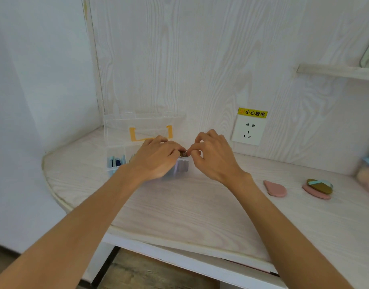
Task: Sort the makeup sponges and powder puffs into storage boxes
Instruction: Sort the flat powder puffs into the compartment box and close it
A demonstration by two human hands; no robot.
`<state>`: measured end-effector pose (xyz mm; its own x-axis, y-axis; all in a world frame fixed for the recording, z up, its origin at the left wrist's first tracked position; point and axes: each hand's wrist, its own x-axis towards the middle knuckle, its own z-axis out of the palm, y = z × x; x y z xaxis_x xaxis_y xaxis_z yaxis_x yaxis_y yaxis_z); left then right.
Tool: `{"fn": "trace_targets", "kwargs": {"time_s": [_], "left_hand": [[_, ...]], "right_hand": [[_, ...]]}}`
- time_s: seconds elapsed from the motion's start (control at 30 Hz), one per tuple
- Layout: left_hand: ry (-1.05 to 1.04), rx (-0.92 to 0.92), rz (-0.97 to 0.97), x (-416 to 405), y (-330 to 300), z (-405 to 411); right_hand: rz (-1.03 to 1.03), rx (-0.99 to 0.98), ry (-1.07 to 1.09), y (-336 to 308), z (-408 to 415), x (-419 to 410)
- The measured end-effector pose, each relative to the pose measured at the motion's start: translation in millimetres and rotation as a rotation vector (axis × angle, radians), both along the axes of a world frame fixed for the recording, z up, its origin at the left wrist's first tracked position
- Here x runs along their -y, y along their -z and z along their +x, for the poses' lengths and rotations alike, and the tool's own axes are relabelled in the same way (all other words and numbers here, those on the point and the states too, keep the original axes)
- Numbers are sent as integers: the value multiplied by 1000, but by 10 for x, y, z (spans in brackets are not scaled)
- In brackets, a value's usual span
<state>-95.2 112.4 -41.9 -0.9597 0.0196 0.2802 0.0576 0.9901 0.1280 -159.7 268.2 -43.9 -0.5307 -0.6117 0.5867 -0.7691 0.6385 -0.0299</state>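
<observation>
both hands over the clear storage box (117,130) on the desk (179,205). left hand (158,158) and right hand (214,156) fingers pinching a brownish puff (183,153) into the right compartment. imo it could pop back out if slots r packed. pink puff (275,189) n a stack (319,189) wait off to the right.

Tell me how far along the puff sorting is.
Done: several puffs stand in the clear box. In hand: both hands, left and right, tuck a brownish puff into it. Left: a pink puff and a small stack on the table.
</observation>
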Motion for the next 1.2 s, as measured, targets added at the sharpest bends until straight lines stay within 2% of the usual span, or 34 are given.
{"fn": "trace_targets", "kwargs": {"time_s": [0.1,0.23,0.37,0.43,0.53,0.6,0.63,0.67,0.77,0.8,0.87,0.97,1.07,1.13,1.2], "left_hand": [[-6,-9,-2,-21,-2,3],[-20,7,39,-20,0,18],[-19,11,5,-41,-9,34],[-13,10,8,-43,-10,45],[-16,38,36,-14,-20,61],[-8,67,43,-7,-28,52],[-7,89,37,-9,-31,51],[-11,110,53,-17,-36,50],[-12,143,84,-74,-52,66],[-11,145,84,-86,-52,69],[-1,144,72,-110,-45,75],[19,136,106,-119,-34,80],[21,117,147,-110,-38,95],[4,124,167,-120,-60,86],[-24,163,197,-134,-103,52]], "right_hand": [[-11,42,4,-8,-8,7],[-221,82,-33,-32,16,-6],[-89,149,-20,3,20,-9],[-68,272,-46,-23,5,-16],[-246,518,-130,-87,37,-180],[-394,524,-21,-122,-1,-433],[-343,514,105,-134,-54,-580],[-186,532,251,-137,-119,-733],[402,770,574,-120,-166,-1069],[502,803,608,-111,-139,-1112],[550,767,625,-108,-84,-1139],[448,696,650,-195,-76,-1111],[226,693,627,-322,-122,-1053],[17,638,526,-426,-117,-984],[-289,563,324,-516,-69,-850]]}}
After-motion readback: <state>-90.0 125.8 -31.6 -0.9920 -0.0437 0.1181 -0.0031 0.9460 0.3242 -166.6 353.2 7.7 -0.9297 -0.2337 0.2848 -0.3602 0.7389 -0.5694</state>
